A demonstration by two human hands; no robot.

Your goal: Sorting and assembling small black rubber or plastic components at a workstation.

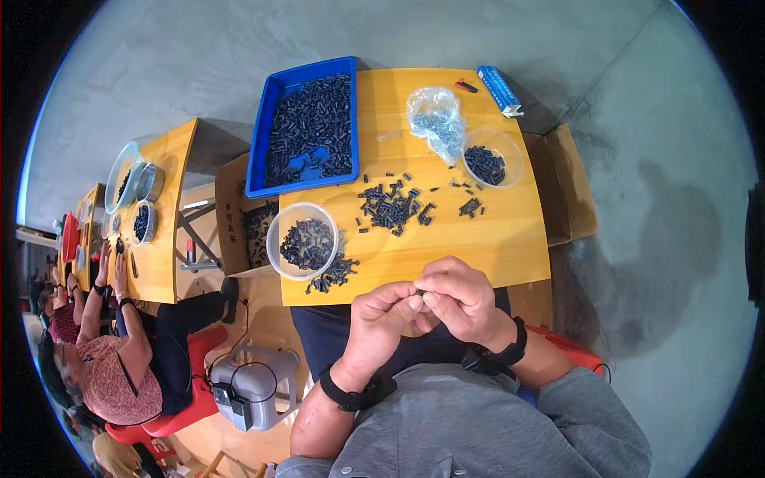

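My left hand (378,320) and my right hand (464,301) meet just off the near edge of the yellow table (478,239). Their fingertips pinch together on a small black piece (420,292), mostly covered by the fingers. Beyond them lies a loose pile of small black plastic parts (390,209), with a smaller cluster (470,207) to its right. Left of my hands, a clear round tub (272,247) holds more tiny black parts, and some are heaped beside it (339,273).
A blue tray (256,171) full of black parts stands at the far left. Toward the far right are a plastic bag of small metal pieces (438,123), another clear tub (514,163), a red-black tool (467,86) and a blue box (500,92). People sit at tables on the left.
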